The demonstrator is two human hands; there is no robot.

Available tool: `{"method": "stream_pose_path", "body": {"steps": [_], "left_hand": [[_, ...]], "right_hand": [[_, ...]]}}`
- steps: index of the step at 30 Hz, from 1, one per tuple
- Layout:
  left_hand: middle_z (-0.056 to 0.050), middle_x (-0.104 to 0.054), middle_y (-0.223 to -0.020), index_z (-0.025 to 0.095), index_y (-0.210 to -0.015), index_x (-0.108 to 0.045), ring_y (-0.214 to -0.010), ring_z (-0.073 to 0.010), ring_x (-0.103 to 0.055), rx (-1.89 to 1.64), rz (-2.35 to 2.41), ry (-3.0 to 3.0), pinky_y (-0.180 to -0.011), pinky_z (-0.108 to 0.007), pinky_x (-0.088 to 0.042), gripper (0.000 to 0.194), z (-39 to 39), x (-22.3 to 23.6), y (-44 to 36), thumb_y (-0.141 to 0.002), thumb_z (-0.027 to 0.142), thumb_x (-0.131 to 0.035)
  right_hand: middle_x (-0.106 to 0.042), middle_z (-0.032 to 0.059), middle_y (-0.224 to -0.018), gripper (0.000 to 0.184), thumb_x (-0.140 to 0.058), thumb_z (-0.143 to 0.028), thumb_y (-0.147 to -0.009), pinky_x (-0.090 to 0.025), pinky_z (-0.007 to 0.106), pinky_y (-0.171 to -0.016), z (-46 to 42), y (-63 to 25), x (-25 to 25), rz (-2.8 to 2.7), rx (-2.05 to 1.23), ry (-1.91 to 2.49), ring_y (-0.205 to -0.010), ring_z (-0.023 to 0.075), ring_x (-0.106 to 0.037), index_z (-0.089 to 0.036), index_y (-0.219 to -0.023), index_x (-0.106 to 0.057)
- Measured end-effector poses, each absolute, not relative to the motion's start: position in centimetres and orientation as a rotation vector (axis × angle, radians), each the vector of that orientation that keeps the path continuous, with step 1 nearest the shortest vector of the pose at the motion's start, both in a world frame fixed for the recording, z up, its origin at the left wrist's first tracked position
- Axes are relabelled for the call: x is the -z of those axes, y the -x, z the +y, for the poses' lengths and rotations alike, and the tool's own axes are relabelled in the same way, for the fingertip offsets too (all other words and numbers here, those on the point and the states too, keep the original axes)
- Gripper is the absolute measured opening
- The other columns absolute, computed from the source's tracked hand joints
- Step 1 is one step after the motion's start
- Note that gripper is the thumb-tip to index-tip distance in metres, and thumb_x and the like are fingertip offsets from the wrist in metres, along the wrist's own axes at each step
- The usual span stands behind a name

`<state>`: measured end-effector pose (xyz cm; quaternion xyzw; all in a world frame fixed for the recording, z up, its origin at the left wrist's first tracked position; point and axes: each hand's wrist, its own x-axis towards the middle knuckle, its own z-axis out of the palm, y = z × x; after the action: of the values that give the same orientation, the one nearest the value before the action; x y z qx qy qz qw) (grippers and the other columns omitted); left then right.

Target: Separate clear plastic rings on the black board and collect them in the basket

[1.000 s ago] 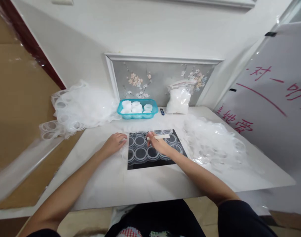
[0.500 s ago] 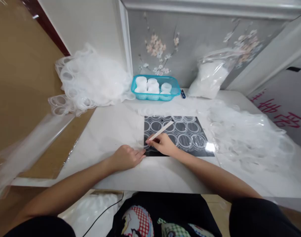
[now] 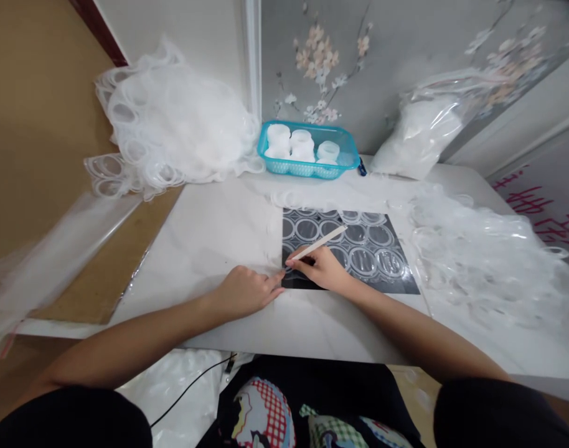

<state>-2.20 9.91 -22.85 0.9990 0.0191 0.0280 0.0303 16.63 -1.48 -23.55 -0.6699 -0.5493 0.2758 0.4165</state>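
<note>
My right hand (image 3: 320,266) pinches a slim, flat white stick (image 3: 322,241), which slants up to the right over a black mat (image 3: 307,283). A clear plastic sheet with rows of ring outlines (image 3: 362,261) lies on the mat. The stick's lower end is hidden by my fingers, near the mat's left edge. My left hand (image 3: 251,292) rests on the white table (image 3: 219,239), its index finger and thumb stretched to the mat's lower left edge and holding nothing.
Behind the mat is a blue basket (image 3: 307,169) of white ring-shaped rolls. A heap of clear ringed film (image 3: 186,130) stands back left; more ringed film (image 3: 490,255) spreads right. A plastic bag of white material (image 3: 419,137) leans against the wall, near a small dark blue object (image 3: 362,168).
The view has shifted slightly, so the table things sit further right. My left index finger has stretched a little further onto the mat's edge; my right hand still grips the stick.
</note>
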Motion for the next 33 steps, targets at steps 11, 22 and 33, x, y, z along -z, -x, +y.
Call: {"method": "stream_pose_path", "body": {"steps": [11,22,33], "left_hand": [[-0.007,-0.069,-0.068,0.02,-0.121,-0.063,-0.057,-0.0206,-0.064,-0.003,0.129,-3.043,-0.053,-0.027,-0.04,0.046,10.0,22.8,2.1,-0.098,0.048,-0.035],[-0.005,-0.07,-0.07,0.026,-0.123,-0.063,-0.059,-0.0215,-0.065,0.173,0.198,-3.062,-0.053,-0.026,-0.038,0.038,10.1,22.1,1.5,-0.096,0.044,-0.044],[-0.004,-0.072,-0.079,0.026,-0.115,-0.068,-0.069,-0.0187,-0.066,0.117,0.142,-2.887,-0.058,-0.025,-0.041,0.032,11.0,21.8,1.8,-0.094,0.042,-0.049]], "right_hand": [[-0.072,0.0046,-0.076,0.022,-0.059,-0.033,-0.086,-0.042,0.026,-0.057,-1.6,-16.4,23.7,-1.395,-0.669,1.676,-0.06,0.0138,-0.059,-0.016,-0.082,-0.072],[-0.072,0.0056,-0.105,0.02,-0.05,-0.022,-0.094,-0.04,0.045,-0.102,-2.8,-17.0,24.1,-1.97,-0.227,1.398,-0.123,0.0246,-0.052,-0.022,-0.096,-0.069],[-0.069,0.0105,-0.095,0.031,-0.04,-0.022,-0.095,-0.041,0.047,-0.093,3.8,-24.3,21.1,-1.131,0.406,1.839,-0.096,0.0243,-0.059,-0.016,-0.089,-0.069]]}}
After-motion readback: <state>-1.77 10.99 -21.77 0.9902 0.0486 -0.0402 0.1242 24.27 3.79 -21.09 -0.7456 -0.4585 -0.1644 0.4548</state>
